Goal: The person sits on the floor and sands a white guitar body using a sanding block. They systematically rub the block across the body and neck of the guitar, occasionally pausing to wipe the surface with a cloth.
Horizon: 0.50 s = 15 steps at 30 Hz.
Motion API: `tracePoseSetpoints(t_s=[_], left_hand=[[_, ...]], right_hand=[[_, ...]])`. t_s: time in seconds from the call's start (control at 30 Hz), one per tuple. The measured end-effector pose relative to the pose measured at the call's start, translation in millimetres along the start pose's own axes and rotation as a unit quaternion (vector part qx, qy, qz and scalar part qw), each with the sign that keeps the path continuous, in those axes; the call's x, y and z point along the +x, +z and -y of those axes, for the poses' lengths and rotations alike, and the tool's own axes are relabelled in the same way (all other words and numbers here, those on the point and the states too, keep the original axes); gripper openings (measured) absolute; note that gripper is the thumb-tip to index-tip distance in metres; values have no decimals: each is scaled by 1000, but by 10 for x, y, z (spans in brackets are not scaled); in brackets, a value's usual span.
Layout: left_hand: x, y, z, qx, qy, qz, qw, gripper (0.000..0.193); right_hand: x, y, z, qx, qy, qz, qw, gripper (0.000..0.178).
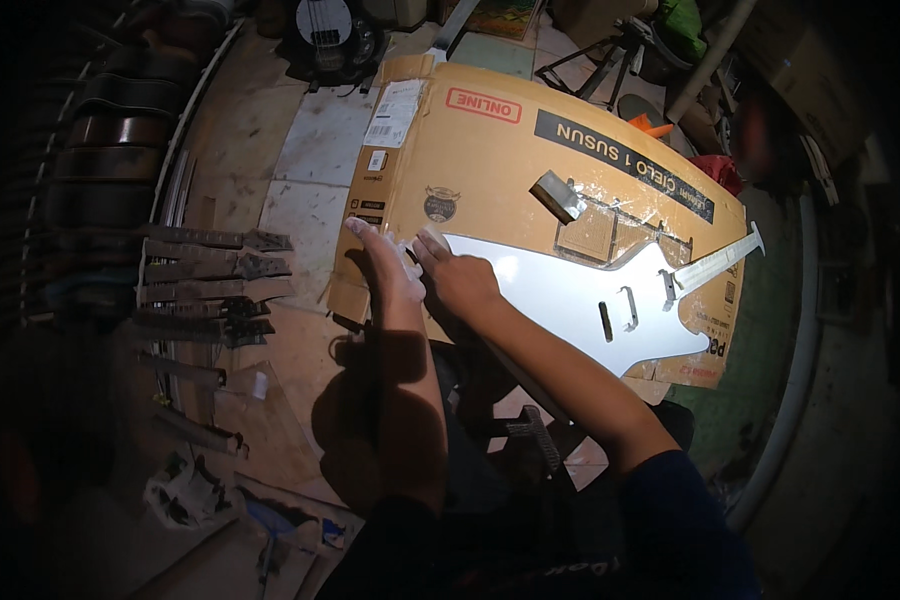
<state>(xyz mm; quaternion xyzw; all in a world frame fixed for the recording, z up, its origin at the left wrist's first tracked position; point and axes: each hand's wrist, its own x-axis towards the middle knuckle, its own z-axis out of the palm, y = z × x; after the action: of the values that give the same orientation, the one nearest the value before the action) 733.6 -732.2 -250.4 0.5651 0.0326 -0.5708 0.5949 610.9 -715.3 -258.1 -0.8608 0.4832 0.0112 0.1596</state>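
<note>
A white electric guitar body (540,290) with angular points lies on a flattened cardboard box, its pale neck (715,262) pointing to the far right. Slots and a small bracket-like outline mark its top. At the body's left end, my right hand (460,280) has its fingers curled closed against the edge; what they press or hold is hidden. Just to the left is my left hand (390,265), dusted white, its fingers stretched forward beside the body's tip. A grey rectangular block (558,197) rests on the cardboard beyond the body.
The cardboard (480,150) bends down at its left edge. Several guitar necks (215,265) hang in a row at the left, beneath a rack of dark guitar bodies (110,130). A black stringed instrument (328,45) stands at the back. A pipe (785,370) runs along the right.
</note>
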Motion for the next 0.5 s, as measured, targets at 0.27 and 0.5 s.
tracePoseSetpoints(t_s=[0.27, 0.5], left_hand=[[36, 46, 7, -38, 14, -4, 999, 104], [176, -67, 110, 14, 39, 20, 999, 121]], right_hand=[[127, 21, 66, -1, 34, 3, 999, 57], [-102, -94, 238, 9, 69, 16, 997, 57]])
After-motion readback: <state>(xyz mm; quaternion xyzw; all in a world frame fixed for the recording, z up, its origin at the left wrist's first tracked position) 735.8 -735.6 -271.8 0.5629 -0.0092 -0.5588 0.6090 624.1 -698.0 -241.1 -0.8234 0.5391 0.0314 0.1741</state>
